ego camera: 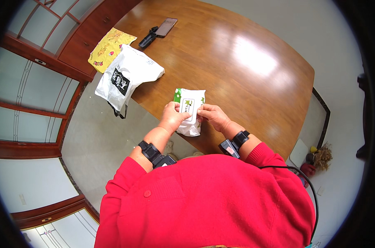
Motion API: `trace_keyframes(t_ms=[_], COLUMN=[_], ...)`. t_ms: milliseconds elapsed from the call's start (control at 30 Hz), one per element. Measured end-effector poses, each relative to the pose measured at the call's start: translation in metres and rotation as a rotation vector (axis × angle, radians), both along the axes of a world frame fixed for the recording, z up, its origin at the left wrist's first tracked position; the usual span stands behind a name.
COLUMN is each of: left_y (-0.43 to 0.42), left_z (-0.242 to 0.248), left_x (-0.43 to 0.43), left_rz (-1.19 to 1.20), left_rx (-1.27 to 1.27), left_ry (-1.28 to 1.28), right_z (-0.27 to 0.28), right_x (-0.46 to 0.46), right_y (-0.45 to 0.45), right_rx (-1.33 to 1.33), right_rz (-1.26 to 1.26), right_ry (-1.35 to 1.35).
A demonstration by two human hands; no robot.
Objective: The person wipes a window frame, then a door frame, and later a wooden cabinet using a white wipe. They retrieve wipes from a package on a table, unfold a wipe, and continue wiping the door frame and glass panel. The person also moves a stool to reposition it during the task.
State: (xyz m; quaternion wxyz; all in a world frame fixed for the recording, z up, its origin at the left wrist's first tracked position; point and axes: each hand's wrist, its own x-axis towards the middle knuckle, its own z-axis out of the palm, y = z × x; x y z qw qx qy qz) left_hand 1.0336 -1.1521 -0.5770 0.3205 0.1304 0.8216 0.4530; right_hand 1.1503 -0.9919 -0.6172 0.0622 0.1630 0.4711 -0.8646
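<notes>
A white and green soft pack of wet wipes (193,96) with a white plastic flip lid lies at the near edge of the wooden table, its lower end reaching the edge. My left hand (173,116) grips the left side of the pack, the thumb lying across the lid. On the other side, my right hand (214,115) pinches the lid's right edge between thumb and forefinger. The lid looks closed. My fingers hide parts of the pack's sides.
On the wooden table (212,62), a white plastic bag (138,66) overhangs the left edge beside a yellow patterned cloth (108,46). Farther back lie a smartphone (166,27) and a black device (148,39). A black cable (311,186) runs past my right side.
</notes>
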Motion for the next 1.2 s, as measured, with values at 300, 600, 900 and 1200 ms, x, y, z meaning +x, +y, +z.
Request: trace_keyframes(t_ms=[300,600,900,1200], left_y=[0.006,0.005,0.003,-0.026], left_z=[0.015,0.014,0.015,0.037], left_x=[0.001,0.004,0.003,-0.006], left_rz=[-0.107,-0.133,0.051,0.255], left_rx=[-0.203,-0.223,0.059,0.429], left_ry=[0.112,0.173,-0.12,-0.469], right_z=[0.014,0.014,0.01,0.02], right_x=[-0.009,-0.012,-0.009,-0.013], right_y=[0.004,0.007,0.01,-0.006], right_rx=[0.093,0.094,-0.003,0.235], right_rz=[0.112,0.148,0.146,0.041], right_ry=[-0.1,-0.149,-0.152,-0.173])
